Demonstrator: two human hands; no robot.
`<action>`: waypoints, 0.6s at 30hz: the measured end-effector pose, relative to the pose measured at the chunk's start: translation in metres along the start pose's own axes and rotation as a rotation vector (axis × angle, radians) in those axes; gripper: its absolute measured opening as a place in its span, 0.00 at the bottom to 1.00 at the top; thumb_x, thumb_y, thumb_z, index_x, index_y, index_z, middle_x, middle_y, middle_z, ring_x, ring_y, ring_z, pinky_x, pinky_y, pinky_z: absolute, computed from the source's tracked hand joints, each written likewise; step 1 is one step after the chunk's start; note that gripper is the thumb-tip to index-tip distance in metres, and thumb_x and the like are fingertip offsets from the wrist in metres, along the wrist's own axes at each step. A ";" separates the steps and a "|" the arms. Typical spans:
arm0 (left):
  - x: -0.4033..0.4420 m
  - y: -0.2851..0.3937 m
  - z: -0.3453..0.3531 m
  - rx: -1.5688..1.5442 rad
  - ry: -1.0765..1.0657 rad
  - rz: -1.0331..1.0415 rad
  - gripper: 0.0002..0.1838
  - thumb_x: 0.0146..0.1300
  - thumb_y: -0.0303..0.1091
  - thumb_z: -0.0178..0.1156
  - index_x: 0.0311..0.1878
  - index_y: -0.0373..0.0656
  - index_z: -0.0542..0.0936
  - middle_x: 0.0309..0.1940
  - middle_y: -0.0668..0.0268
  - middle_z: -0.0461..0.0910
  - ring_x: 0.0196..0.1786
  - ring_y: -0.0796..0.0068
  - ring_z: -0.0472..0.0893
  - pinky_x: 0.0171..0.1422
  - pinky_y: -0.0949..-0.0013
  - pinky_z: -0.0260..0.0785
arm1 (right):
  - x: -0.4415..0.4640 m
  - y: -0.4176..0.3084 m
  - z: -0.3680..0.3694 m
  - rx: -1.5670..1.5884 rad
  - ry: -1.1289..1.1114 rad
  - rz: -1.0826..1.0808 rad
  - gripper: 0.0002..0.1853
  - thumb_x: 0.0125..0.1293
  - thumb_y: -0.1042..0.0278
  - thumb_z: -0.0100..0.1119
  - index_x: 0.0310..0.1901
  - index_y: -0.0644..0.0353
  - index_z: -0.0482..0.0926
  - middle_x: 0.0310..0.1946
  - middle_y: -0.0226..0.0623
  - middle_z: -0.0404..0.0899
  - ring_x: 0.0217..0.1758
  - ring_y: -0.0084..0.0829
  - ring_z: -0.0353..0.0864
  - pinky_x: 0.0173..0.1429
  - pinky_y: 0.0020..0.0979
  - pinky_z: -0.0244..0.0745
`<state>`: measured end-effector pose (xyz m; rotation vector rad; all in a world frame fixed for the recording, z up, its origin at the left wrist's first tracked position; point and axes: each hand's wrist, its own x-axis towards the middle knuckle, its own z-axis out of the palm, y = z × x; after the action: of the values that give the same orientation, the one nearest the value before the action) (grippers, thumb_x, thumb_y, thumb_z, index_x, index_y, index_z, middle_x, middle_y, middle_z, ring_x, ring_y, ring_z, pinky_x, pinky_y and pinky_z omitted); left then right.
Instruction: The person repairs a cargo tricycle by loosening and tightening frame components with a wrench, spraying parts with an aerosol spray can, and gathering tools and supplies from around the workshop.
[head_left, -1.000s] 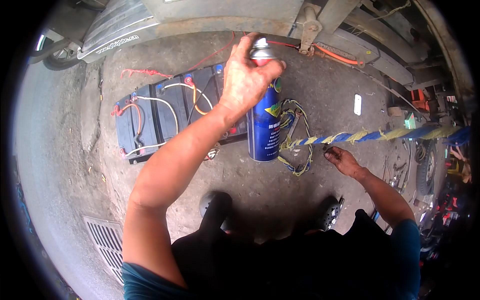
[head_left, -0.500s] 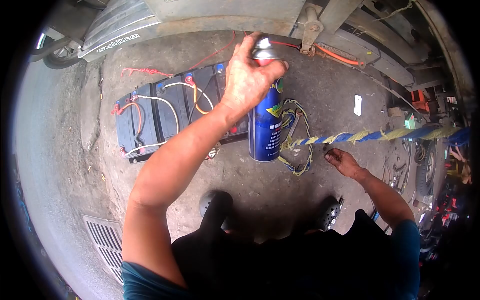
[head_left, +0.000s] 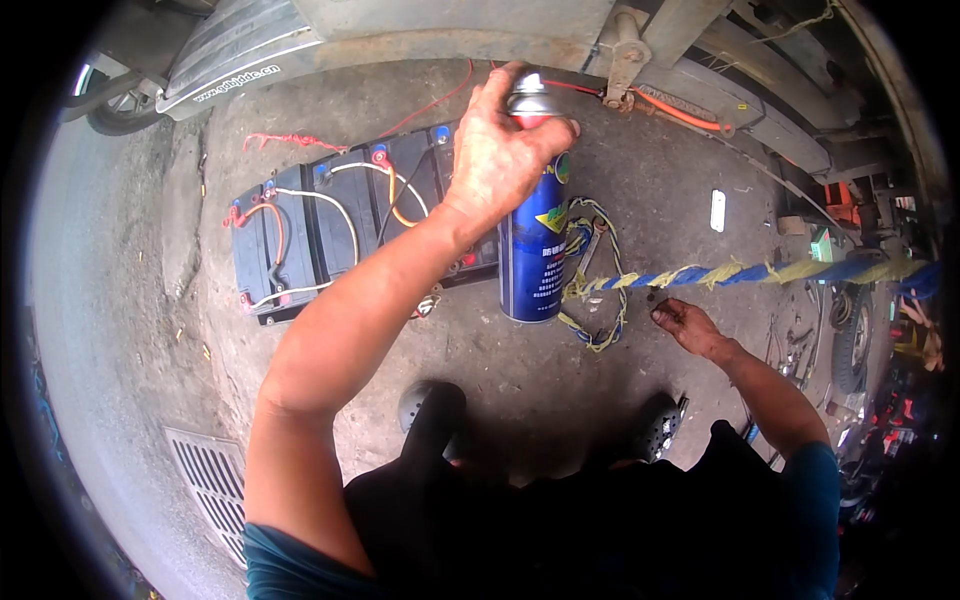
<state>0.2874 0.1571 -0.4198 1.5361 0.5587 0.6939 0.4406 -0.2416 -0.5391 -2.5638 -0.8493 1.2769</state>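
Observation:
My left hand (head_left: pixel 500 150) is wrapped round the top of a tall blue spray can (head_left: pixel 533 250), which stands upright in my view with its nozzle up by my fingers. Behind the can and my forearm lies a row of black batteries (head_left: pixel 335 215), joined by cables with red and white ends. Off to the right, my right hand (head_left: pixel 683 323) hangs low with its fingers curled together; whatever they may hold is too small to see. A twisted blue-and-yellow rope (head_left: pixel 740 272) stretches above that hand, with a loop (head_left: pixel 610 330) beside the can.
A metal vehicle frame (head_left: pixel 460 42) spans the top, with an orange cable (head_left: pixel 680 112) under it. A white strip (head_left: pixel 717 211) lies on the concrete. Tools and a tyre (head_left: pixel 850 340) crowd the right side. A drain grate (head_left: pixel 207 480) sits at lower left.

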 end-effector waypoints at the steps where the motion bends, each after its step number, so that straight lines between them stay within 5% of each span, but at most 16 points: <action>1: 0.000 -0.001 0.000 -0.002 0.006 -0.036 0.39 0.43 0.42 0.70 0.60 0.36 0.72 0.51 0.50 0.74 0.52 0.55 0.78 0.59 0.61 0.69 | -0.001 -0.002 -0.001 -0.002 -0.009 0.005 0.34 0.67 0.40 0.51 0.58 0.68 0.72 0.55 0.57 0.75 0.61 0.52 0.72 0.64 0.42 0.66; 4: 0.000 0.000 0.000 0.002 0.003 -0.044 0.39 0.43 0.42 0.70 0.60 0.36 0.72 0.51 0.50 0.74 0.52 0.55 0.78 0.59 0.61 0.69 | -0.001 0.000 -0.001 -0.003 -0.016 0.009 0.35 0.67 0.40 0.52 0.58 0.69 0.72 0.55 0.56 0.75 0.61 0.51 0.73 0.64 0.42 0.66; 7: 0.000 0.002 0.000 0.017 -0.006 0.046 0.35 0.49 0.31 0.69 0.61 0.30 0.68 0.41 0.55 0.81 0.40 0.71 0.81 0.46 0.69 0.75 | 0.002 0.011 0.004 0.014 -0.001 -0.005 0.34 0.67 0.40 0.52 0.57 0.69 0.72 0.54 0.56 0.76 0.60 0.51 0.73 0.64 0.42 0.67; 18: 0.001 0.001 -0.002 0.049 0.012 0.056 0.36 0.48 0.32 0.70 0.60 0.32 0.69 0.41 0.56 0.81 0.41 0.70 0.81 0.46 0.68 0.75 | 0.005 0.018 0.006 -0.011 -0.005 -0.018 0.34 0.67 0.40 0.51 0.56 0.69 0.73 0.52 0.58 0.76 0.58 0.54 0.73 0.62 0.43 0.68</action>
<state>0.2868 0.1592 -0.4186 1.5997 0.5467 0.7370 0.4461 -0.2548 -0.5528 -2.5571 -0.8806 1.2774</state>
